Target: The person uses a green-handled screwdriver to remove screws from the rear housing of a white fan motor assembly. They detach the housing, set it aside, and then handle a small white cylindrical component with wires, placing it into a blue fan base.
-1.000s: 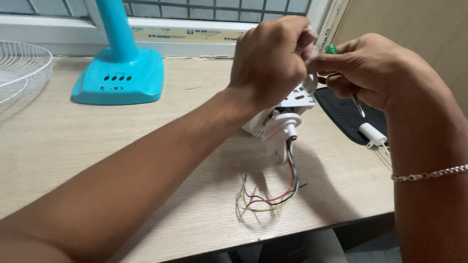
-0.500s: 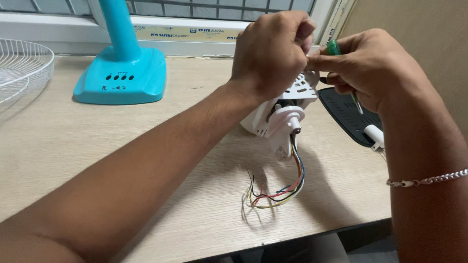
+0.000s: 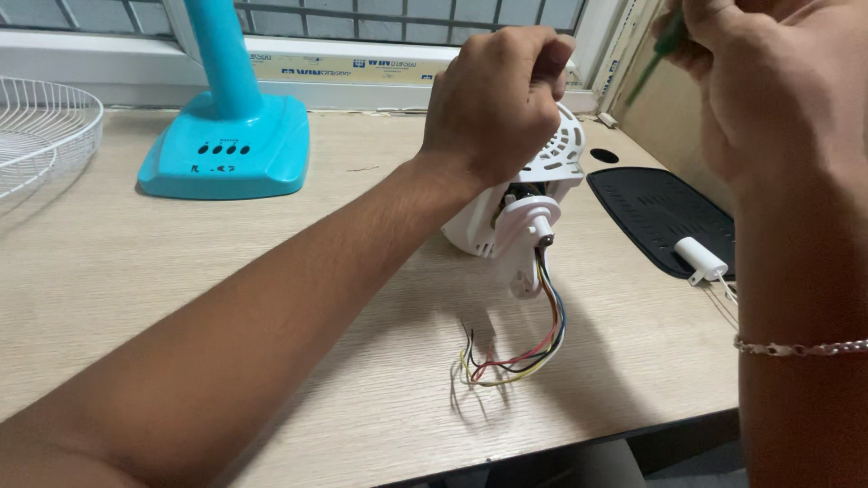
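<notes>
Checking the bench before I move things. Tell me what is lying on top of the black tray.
On the black tray lies a small white capacitor, with thin leads trailing off its edge. The right hand covers the tray's far corner, so anything there is hidden.

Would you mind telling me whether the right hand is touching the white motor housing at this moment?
Apart. In the head view the right hand is raised well clear of the motor housing; only the left hand grips it.

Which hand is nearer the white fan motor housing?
Left. The left hand grips the top of the white fan motor housing; the right hand, holding a green screwdriver, is raised apart from it.
</notes>
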